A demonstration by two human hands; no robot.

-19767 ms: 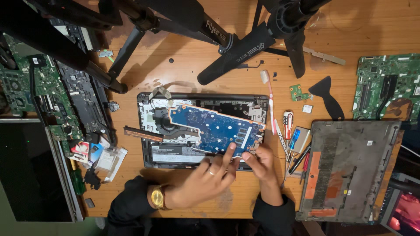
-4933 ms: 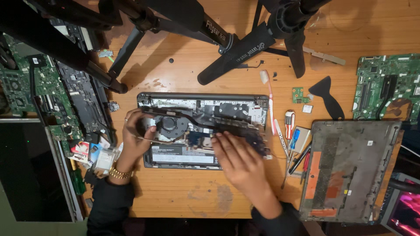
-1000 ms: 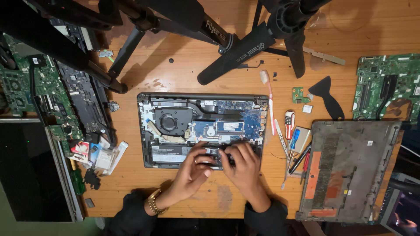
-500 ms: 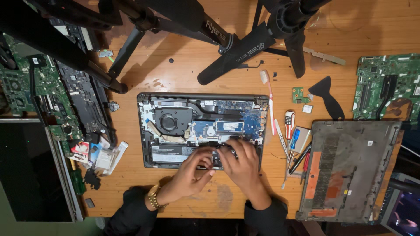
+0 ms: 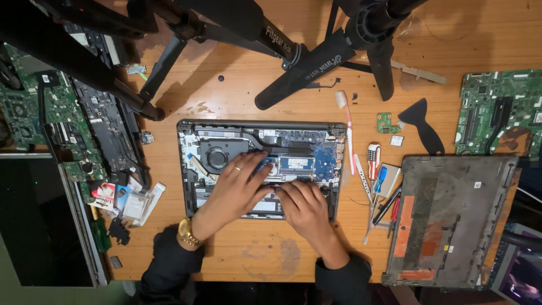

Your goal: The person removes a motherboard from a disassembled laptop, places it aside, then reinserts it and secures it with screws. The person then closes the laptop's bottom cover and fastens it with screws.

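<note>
Now both hands (image 5: 271, 192) flat on open laptop (image 5: 197, 195).

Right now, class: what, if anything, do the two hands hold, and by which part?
Nothing lifted: left hand and right hand press flat on the opened laptop, around its middle.

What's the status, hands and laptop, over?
Left hand and right hand both flat on the opened laptop, pressing its lower middle. Nothing gripped. Screwdrivers off to the right, clear.

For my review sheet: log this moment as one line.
left hand: on open laptop board | right hand: pressing lower edge | tools: right of laptop | cover: off
</note>
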